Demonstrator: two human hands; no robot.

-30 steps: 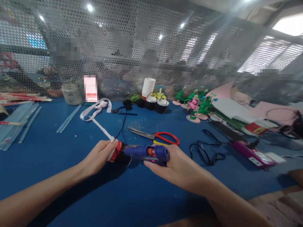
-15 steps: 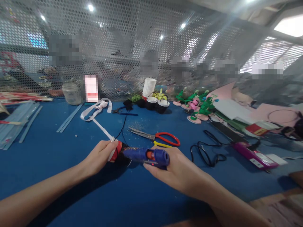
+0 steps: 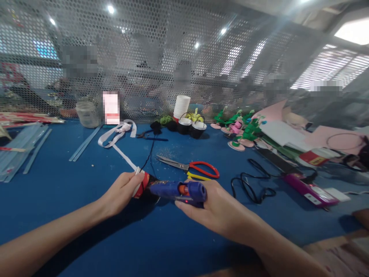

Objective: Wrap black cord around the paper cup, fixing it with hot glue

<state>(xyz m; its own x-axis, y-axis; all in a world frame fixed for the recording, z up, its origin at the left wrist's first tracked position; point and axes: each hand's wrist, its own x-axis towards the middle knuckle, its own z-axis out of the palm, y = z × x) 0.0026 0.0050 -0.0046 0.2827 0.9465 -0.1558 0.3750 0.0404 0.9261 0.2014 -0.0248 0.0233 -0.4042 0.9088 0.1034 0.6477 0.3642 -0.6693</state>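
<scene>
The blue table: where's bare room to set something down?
Bare table shows between the forearms, and, save a speck, between the left hand and translucent sticks. Crowded: the back, with pails and flowers; the right, with papers and a purple power strip.

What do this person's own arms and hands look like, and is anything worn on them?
Both the left hand and the right hand are ungloved, with no ring or watch showing. The left forearm and right forearm are bare too; no sleeves, cables or markings show on them.
</scene>
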